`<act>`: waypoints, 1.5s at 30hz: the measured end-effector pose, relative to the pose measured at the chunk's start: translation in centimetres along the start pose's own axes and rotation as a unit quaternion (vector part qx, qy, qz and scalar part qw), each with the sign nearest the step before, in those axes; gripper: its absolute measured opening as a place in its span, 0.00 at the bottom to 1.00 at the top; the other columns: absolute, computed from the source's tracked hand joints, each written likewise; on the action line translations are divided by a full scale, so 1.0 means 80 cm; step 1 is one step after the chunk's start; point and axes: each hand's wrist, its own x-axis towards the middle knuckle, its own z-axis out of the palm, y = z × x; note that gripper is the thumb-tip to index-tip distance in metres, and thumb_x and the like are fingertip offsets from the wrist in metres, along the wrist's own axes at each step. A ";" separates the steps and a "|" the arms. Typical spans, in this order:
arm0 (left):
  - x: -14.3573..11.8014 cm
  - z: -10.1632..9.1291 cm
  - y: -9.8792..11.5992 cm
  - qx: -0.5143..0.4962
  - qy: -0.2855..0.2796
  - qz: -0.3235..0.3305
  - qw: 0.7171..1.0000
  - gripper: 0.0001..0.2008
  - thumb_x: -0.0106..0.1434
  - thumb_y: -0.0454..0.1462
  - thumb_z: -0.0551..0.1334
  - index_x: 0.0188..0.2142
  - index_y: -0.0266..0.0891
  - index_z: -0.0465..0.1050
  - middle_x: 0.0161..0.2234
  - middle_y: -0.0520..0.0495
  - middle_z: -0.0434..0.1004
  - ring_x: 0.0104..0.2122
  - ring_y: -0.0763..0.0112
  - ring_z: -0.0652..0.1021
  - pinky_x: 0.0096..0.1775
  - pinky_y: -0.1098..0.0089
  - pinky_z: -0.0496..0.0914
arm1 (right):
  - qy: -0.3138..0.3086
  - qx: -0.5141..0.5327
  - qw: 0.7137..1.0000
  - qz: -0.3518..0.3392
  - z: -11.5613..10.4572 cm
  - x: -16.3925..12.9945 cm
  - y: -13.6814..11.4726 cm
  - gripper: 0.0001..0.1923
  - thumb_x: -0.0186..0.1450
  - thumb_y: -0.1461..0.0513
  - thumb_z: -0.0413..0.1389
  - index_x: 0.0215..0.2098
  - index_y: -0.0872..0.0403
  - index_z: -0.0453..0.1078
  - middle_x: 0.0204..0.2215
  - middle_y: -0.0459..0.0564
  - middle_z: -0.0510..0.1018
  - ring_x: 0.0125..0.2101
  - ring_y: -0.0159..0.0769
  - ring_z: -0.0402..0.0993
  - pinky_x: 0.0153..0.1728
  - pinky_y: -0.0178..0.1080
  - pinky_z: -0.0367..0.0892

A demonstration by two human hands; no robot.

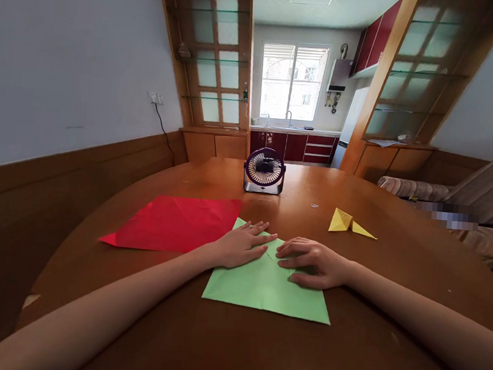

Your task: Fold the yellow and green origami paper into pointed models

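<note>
Left hand lies flat, fingers spread, on the upper left part of the green paper at frame centre; right hand presses the same sheet with fingers curled, fingertips nearly meeting the left's. Green paper rests on the wooden worktop, red paper touching its left, yellow folded paper upper right, small fan behind.

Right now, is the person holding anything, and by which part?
Nothing is gripped. Both the left hand and the right hand lie flat on the green paper sheet, pressing near its upper middle.
</note>
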 end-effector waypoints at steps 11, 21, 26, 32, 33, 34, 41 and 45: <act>0.000 0.000 0.002 0.093 0.051 0.001 0.994 0.23 0.71 0.47 0.48 0.63 0.52 0.59 0.66 0.43 0.54 0.65 0.55 0.57 0.62 0.49 0.50 | 0.002 0.009 1.000 -0.002 0.001 0.000 0.001 0.19 0.66 0.58 0.56 0.54 0.53 0.71 0.48 0.58 0.76 0.49 0.42 0.72 0.53 0.50 0.65; -0.007 -0.013 -0.021 0.218 0.103 0.032 0.970 0.21 0.69 0.47 0.50 0.58 0.49 0.67 0.63 0.43 0.62 0.62 0.52 0.62 0.62 0.44 0.41 | 0.006 0.014 1.000 0.007 0.001 0.000 -0.001 0.18 0.66 0.59 0.57 0.53 0.54 0.72 0.47 0.58 0.77 0.49 0.42 0.72 0.52 0.49 0.66; -0.012 -0.017 -0.034 0.223 0.099 0.017 0.970 0.22 0.69 0.49 0.50 0.58 0.50 0.68 0.63 0.44 0.62 0.63 0.52 0.60 0.62 0.43 0.36 | 0.006 0.016 1.000 0.010 0.000 0.000 0.000 0.18 0.66 0.59 0.57 0.53 0.53 0.71 0.48 0.58 0.76 0.49 0.41 0.72 0.53 0.50 0.65; -0.021 -0.023 -0.055 0.181 0.091 -0.012 0.979 0.21 0.69 0.49 0.49 0.57 0.51 0.68 0.63 0.44 0.61 0.64 0.53 0.59 0.62 0.44 0.33 | -0.003 0.017 1.000 0.013 -0.001 0.000 0.000 0.19 0.66 0.59 0.57 0.54 0.53 0.71 0.48 0.58 0.76 0.49 0.41 0.73 0.53 0.50 0.65; -0.023 -0.024 -0.059 0.177 0.089 -0.022 0.980 0.21 0.69 0.49 0.49 0.57 0.51 0.69 0.63 0.44 0.61 0.64 0.53 0.59 0.62 0.44 0.33 | -0.001 0.019 1.000 0.012 -0.001 0.000 0.000 0.18 0.66 0.59 0.57 0.54 0.53 0.71 0.48 0.58 0.76 0.49 0.41 0.73 0.53 0.50 0.65; -0.025 -0.026 -0.063 0.176 0.086 -0.032 0.980 0.21 0.69 0.49 0.49 0.57 0.50 0.69 0.63 0.44 0.61 0.64 0.53 0.58 0.62 0.44 0.33 | 0.001 0.020 1.000 0.012 -0.001 0.001 0.000 0.18 0.66 0.59 0.57 0.54 0.54 0.71 0.48 0.58 0.76 0.49 0.41 0.73 0.53 0.50 0.66; -0.034 -0.033 -0.084 0.162 0.070 -0.080 0.981 0.21 0.70 0.49 0.48 0.58 0.55 0.68 0.65 0.47 0.57 0.64 0.53 0.59 0.62 0.44 0.37 | 0.004 0.022 1.000 0.013 -0.001 0.001 -0.002 0.18 0.66 0.59 0.56 0.54 0.53 0.71 0.47 0.58 0.76 0.49 0.41 0.72 0.52 0.50 0.66; -0.034 -0.032 -0.088 0.146 0.061 -0.091 0.983 0.21 0.71 0.48 0.46 0.59 0.55 0.66 0.65 0.46 0.57 0.65 0.55 0.58 0.63 0.45 0.39 | -0.006 0.025 0.999 0.019 -0.001 0.000 -0.001 0.19 0.66 0.59 0.57 0.54 0.53 0.71 0.48 0.58 0.75 0.49 0.41 0.72 0.53 0.50 0.66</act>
